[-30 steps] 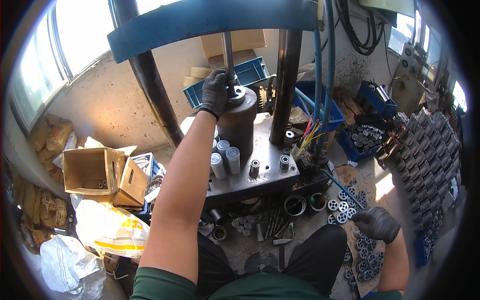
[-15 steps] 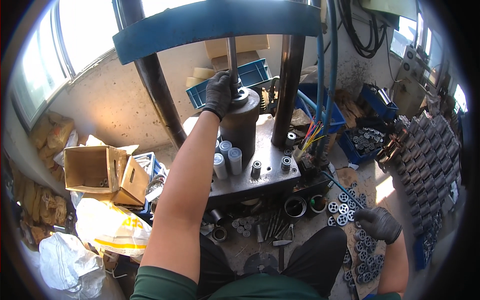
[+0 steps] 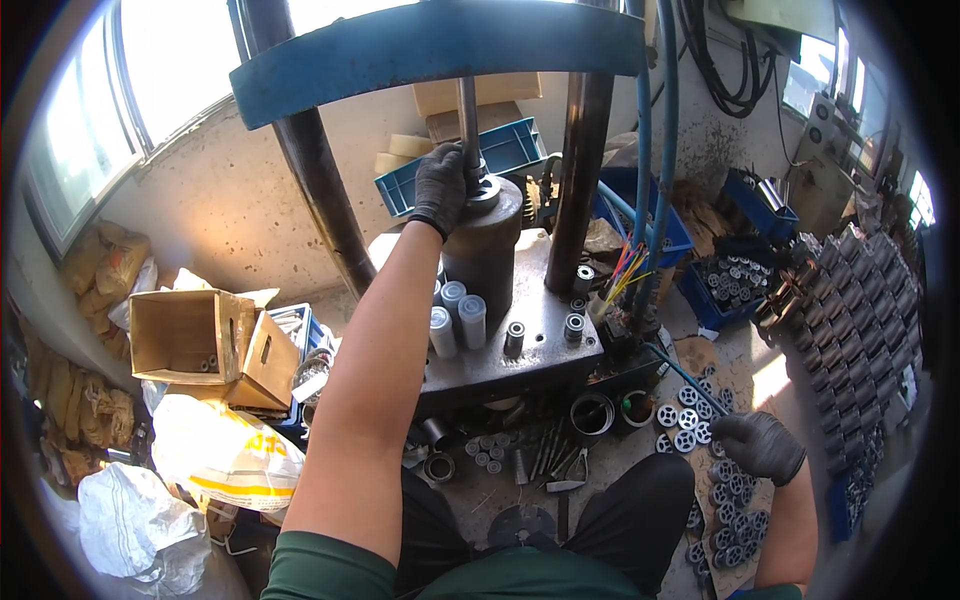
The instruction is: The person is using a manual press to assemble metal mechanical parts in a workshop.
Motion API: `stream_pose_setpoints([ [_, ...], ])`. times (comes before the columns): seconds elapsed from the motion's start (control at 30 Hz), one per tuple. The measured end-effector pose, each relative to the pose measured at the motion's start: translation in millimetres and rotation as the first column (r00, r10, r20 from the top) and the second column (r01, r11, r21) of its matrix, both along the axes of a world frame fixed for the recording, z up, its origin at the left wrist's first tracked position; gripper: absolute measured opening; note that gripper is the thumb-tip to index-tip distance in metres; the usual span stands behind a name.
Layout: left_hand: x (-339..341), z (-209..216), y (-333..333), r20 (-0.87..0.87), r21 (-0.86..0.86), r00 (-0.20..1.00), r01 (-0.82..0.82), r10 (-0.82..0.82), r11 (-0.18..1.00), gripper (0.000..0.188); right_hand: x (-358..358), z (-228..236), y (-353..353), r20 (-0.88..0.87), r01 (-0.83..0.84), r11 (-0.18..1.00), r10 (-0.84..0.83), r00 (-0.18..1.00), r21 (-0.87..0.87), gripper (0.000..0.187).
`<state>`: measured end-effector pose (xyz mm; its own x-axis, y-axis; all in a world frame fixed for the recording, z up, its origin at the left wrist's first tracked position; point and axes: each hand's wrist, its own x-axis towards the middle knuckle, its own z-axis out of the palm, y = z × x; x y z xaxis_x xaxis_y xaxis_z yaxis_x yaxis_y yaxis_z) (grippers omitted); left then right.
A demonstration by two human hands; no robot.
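Note:
My left hand [image 3: 440, 190], in a dark grey glove, is closed beside the lower end of an upright metal press rod [image 3: 468, 112]. What its fingers grip is hidden. Just under the rod lies a metal ring [image 3: 486, 192], on top of a thick steel cylinder [image 3: 482, 250] that stands on the press table [image 3: 468, 375]. In front of the cylinder several grey capped tubes [image 3: 472, 322] stand upright, with a small metal sleeve [image 3: 514, 338] to their right. At the lower right my gloved right hand [image 3: 762, 447] is closed around the end of a thin blue lever [image 3: 686, 378].
The blue crossbeam [image 3: 440, 55] spans two dark columns [image 3: 580, 170]. Wheel-shaped metal parts [image 3: 685, 440] cover the floor by the lever. A tall stack of metal parts [image 3: 850, 320] stands at right. Cardboard boxes [image 3: 190, 335] and white sacks [image 3: 225, 450] crowd the left.
The view has shifted very slightly. Both hands keep their places, the left at the rod and the right on the lever.

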<state>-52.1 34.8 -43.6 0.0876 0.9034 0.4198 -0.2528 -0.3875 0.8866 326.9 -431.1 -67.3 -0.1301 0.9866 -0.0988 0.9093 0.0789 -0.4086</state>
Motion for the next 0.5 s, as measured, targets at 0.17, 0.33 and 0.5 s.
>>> stream_pose_setpoints([
  [0.17,-1,0,-2,0.003,-0.031,1.000,0.023,-0.023,0.999,0.022,0,-4,0,0.074,-0.006,0.999,0.004,0.997,0.031,0.027],
  [0.33,-5,2,-4,-0.004,-0.042,1.000,0.005,-0.006,0.999,0.022,19,-19,2,0.075,-0.146,0.989,0.147,0.986,-0.027,0.026],
  [0.5,-3,1,-7,-0.008,-0.018,1.000,-0.009,0.009,1.000,0.031,-9,3,6,-0.134,0.224,0.975,-0.223,0.966,-0.008,0.023],
])
